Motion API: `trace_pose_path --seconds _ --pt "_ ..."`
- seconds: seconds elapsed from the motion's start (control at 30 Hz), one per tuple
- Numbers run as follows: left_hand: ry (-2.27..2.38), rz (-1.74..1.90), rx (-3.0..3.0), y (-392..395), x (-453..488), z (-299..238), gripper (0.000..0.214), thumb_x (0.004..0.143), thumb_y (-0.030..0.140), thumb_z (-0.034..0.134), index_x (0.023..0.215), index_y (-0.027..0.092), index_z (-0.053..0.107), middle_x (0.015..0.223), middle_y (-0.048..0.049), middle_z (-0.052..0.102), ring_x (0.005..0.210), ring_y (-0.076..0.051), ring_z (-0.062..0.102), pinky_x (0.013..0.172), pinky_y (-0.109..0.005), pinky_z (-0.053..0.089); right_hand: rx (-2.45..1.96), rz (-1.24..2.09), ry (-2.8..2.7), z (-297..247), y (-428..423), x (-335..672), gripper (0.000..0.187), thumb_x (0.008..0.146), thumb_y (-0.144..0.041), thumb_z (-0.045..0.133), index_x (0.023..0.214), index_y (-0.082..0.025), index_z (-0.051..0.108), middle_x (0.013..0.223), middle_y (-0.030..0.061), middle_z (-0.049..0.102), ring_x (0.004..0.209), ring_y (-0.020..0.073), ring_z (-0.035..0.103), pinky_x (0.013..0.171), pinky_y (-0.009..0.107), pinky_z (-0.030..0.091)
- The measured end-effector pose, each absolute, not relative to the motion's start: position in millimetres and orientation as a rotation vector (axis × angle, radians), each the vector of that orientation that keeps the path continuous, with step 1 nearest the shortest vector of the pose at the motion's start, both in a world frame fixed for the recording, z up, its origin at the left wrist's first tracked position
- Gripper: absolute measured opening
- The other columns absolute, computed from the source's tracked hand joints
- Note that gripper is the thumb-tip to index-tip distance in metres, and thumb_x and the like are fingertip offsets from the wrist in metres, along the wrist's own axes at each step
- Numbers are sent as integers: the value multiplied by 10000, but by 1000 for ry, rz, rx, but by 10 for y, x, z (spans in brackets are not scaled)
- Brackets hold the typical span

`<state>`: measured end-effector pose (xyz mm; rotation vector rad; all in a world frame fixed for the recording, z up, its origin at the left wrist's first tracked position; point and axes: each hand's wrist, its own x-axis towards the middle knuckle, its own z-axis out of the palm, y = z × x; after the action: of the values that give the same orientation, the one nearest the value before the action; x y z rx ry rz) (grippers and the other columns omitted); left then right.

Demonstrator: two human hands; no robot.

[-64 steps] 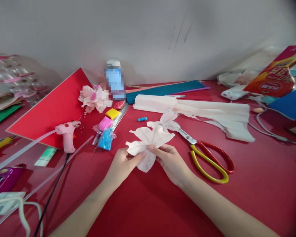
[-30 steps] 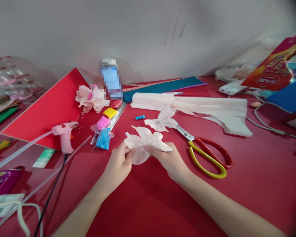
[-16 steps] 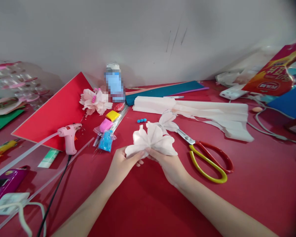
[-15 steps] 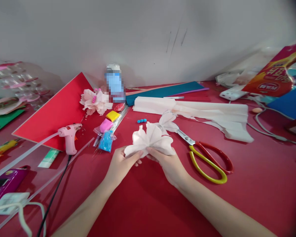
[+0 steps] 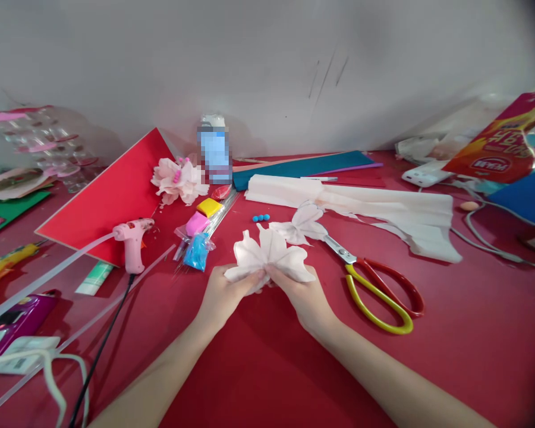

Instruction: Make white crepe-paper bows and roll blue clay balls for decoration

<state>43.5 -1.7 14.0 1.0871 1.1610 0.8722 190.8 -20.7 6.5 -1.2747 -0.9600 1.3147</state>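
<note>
Between my two hands is a white crepe paper flower piece with several rounded petals spread upward. My left hand pinches its lower left side, the thumb pointing to the middle. From the right, my right hand grips the same piece, its thumb tip close to the other one. Most fingers are hidden beneath the paper. Just behind lies another cut petal piece, over the blades of scissors with one red and one yellow handle. Three small blue balls rest beyond the flower piece.
To the left are a pink glue gun with a black cord, a red board, a finished-looking paper flower and clay packets. Behind, a white crepe sheet lies before teal paper; a phone leans at the wall.
My fingers have drawn slightly closer at the flower piece's base, and its petals stand a little more gathered. The whole view has shifted slightly; the other things lie as before.
</note>
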Motion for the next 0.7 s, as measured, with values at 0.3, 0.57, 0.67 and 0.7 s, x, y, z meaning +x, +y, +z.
trace_pose_path --seconds 0.3,0.57,0.67,0.7 --pt "1106 809 1128 -18 473 211 225 751 349 682 783 131 729 721 -38 682 701 -145 621 698 -266 535 -1328 1065 -1120 102 -286 1902 396 791 -351 619 529 -177 377 529 -50 314 514 76 279 466 226 247" --pt "1014 810 1027 -26 457 151 225 760 272 680 943 145 715 893 -52 714 888 -179 642 871 -316 510 -1332 909 -1228 65 -254 1947 399 802 -328 600 549 -181 330 553 -45 282 534 78 245 466 224 211" --pt "957 803 983 -31 442 118 240 774 250 672 998 167 701 997 -57 715 992 -201 634 937 -339 482 -1356 897 -1245 66 -240 1968 378 799 -334 598 550 -177 361 551 -43 295 531 78 252 461 221 211" --pt "943 803 981 -32 440 115 242 779 245 668 1009 176 697 1033 -56 710 1018 -204 628 952 -341 471 -1358 898 -1251 69 -237 1974 365 797 -334 599 553 -175 379 553 -43 303 534 79 259 463 220 217"
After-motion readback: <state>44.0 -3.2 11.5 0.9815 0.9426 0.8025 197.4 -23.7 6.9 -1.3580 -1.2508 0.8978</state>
